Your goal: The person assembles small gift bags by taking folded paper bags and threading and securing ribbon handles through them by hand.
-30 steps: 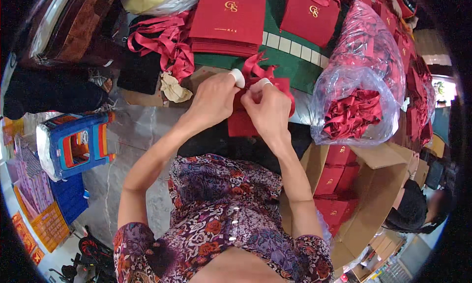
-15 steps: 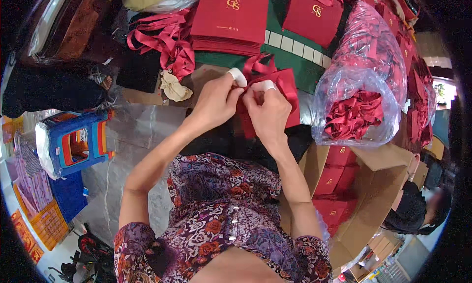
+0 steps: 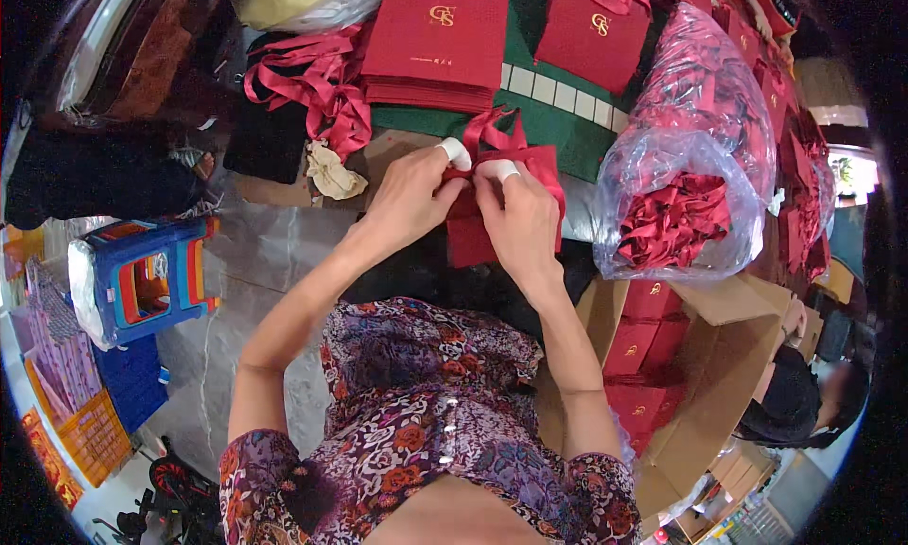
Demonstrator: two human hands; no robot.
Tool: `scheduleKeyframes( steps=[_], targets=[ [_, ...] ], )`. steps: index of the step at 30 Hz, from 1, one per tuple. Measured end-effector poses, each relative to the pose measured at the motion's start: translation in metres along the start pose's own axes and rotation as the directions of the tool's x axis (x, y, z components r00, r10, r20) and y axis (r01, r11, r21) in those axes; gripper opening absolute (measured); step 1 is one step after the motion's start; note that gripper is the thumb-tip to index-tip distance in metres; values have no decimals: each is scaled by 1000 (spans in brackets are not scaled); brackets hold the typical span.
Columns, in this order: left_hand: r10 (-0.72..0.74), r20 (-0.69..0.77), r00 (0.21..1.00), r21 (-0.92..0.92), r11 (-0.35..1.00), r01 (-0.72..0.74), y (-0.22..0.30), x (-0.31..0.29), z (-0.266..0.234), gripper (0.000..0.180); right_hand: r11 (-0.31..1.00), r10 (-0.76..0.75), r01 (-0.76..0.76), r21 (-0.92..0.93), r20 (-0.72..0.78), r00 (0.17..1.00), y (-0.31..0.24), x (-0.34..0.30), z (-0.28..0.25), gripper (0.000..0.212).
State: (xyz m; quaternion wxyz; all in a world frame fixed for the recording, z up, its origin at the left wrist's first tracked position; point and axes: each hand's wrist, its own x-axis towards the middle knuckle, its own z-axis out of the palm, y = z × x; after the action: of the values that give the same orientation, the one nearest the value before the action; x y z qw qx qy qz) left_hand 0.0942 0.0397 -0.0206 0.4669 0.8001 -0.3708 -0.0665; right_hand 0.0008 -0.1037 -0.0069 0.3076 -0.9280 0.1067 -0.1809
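Observation:
My left hand (image 3: pixel 411 190) and my right hand (image 3: pixel 520 214) meet over a small red bag (image 3: pixel 470 244) at the near edge of the table. Both are closed in a pinch, thumb against forefinger, on the bag's red ribbon (image 3: pixel 497 133), which loops up beyond my fingertips. White covers wrap both forefingers. What lies exactly between the fingertips is partly hidden. Part of the bag is behind my right hand.
Beyond my hands is a stack of flat red bags (image 3: pixel 435 39), with loose red ribbons (image 3: pixel 326 91) to its left. At right, a clear plastic sack (image 3: pixel 681 214) of ribbons hangs over an open carton (image 3: pixel 728 365) of red bags. Another person (image 3: pixel 794 394) is at far right.
The hands keep their pinch on the ribbon. The right hand has shifted slightly and the bag under it has tilted a little; the whole view has moved slightly.

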Motion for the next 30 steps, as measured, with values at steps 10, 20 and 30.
scheduleKeyframes(
  steps=[10,20,30],
  targets=[
    [287,10,958,122,951,-286,10,-3,-5,19,987,-158,138,85,330,931,21,39,-42,18],
    [335,20,942,232,915,-330,16,-6,-8,21,852,-93,-279,443,652,752,43,60,-38,18],
    [116,227,967,0,993,-119,8,0,-7,17,652,143,-448,612,481,865,34,61,-23,13]
  ],
)
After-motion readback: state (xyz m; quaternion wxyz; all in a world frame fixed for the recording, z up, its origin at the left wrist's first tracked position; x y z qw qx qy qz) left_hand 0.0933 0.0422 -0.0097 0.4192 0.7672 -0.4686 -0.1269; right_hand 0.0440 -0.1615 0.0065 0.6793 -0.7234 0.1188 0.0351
